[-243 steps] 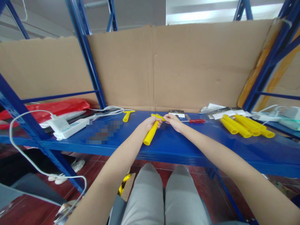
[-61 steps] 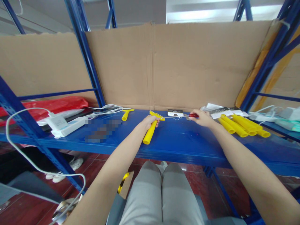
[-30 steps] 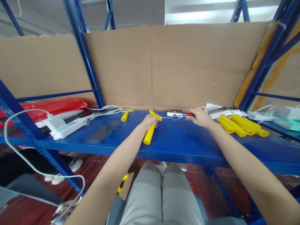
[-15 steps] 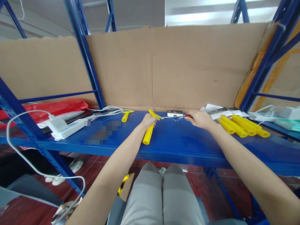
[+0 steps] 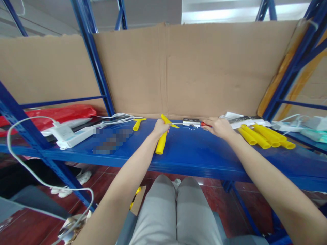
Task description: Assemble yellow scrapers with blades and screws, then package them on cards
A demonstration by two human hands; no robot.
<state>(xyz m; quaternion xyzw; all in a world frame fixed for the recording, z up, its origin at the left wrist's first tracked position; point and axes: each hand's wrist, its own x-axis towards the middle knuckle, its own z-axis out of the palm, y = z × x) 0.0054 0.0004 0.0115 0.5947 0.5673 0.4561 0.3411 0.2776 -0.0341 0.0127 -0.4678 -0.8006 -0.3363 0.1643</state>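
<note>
L hand (image 5: 160, 127) curls round yellow T (image 5: 160, 145) over blue shelf (image 5: 194, 149), prob. to steady it; R hand (image 5: 216, 127) grips screwdriver (image 5: 204, 124), shaft (image 5: 176, 123) twd T's crossbar (image 5: 166, 119), prob. for straight torque.

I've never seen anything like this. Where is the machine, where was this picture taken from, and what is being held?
There is no robot here: the two arms belong to a seated person working bare-handed. The camera is worn on that person's head, looking forward and down, which is why their own knees show at the bottom.

The left hand grips a yellow T-shaped piece. The right hand holds a screwdriver by its red handle, its thin shaft pointing toward the piece's crossbar.

On the blue shelf, a group of yellow tubes lies to the right. To the left are another yellow T and a white power strip. Small pale bits lie near the middle, too small to identify.
</note>
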